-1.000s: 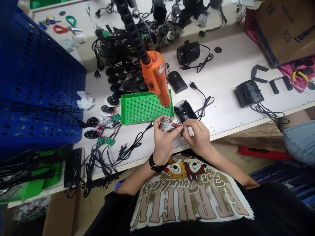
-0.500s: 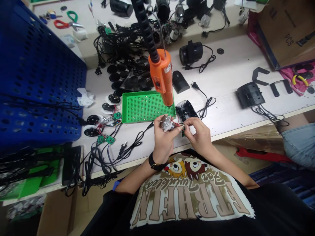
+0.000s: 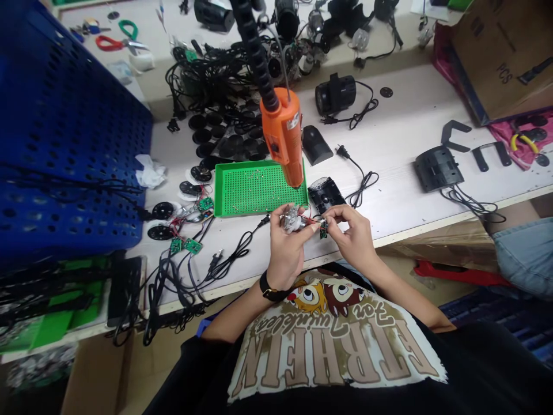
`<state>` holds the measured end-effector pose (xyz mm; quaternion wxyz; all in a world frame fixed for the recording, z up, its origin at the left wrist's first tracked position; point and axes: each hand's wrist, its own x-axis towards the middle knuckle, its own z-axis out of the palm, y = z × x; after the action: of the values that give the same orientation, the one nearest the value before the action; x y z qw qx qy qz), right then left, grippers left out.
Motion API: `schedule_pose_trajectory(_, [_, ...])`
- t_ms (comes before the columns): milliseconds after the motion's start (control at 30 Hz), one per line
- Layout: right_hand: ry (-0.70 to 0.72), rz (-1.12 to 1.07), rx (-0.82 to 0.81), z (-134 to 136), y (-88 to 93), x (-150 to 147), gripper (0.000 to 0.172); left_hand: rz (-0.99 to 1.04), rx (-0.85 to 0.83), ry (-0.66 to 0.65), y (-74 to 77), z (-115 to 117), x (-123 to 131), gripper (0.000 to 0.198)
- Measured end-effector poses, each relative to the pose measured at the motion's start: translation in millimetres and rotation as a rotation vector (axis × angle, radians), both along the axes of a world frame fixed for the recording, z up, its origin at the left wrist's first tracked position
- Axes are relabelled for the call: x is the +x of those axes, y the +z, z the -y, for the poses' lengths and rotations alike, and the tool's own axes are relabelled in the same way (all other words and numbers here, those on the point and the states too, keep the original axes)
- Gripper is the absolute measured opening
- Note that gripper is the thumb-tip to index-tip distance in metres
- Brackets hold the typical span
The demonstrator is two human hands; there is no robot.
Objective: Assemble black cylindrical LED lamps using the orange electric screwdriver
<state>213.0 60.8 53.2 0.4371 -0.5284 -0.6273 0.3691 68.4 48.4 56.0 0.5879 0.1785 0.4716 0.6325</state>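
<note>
My left hand (image 3: 288, 245) is closed around a clear, faceted lamp part (image 3: 293, 219) with red wires running from it to the right. My right hand (image 3: 351, 231) pinches the wires (image 3: 320, 219) near a small green circuit board (image 3: 323, 230), which hangs below the fingertips. The two hands almost meet, and their fingers partly cover the wire ends. Just beyond them lies an open black lamp housing half (image 3: 327, 196) with a clear lens at its far end. A green perforated tray (image 3: 218, 190) holding scattered small screws is beyond my left hand.
An orange electric screwdriver (image 3: 283, 138) hangs over the tray. At left stands a blue perforated crate (image 3: 86, 115). Black power cords (image 3: 168, 294) trail over the table's front edge. An assembled lamp (image 3: 336, 93) and a cardboard box (image 3: 501, 63) stand farther back. Another person's leg (image 3: 525, 248) shows at right.
The lamp part has turned slightly in my left hand. My right fingers have shifted a little on the wires, and more of the green circuit board shows below them.
</note>
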Motion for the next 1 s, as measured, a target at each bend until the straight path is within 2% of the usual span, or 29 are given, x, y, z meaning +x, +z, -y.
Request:
schedule_pose_trajectory(233, [-0.017,-0.222,-0.223,0,-8.1,-5,0.007,0.028,-0.006,0.01,1.0,0,2,0.068])
schedule_pose_trajectory(533, [-0.034,-0.403,-0.291,-2,-12.4,-7,0.016,0.008,-0.009,0.021,-2.0,1,2,0.069])
schedule_pose_trajectory(1000, [0.015,-0.428,-0.333,-6,-12.2,0,0.019,0.034,-0.028,0.002,-1.3,0,0,0.065])
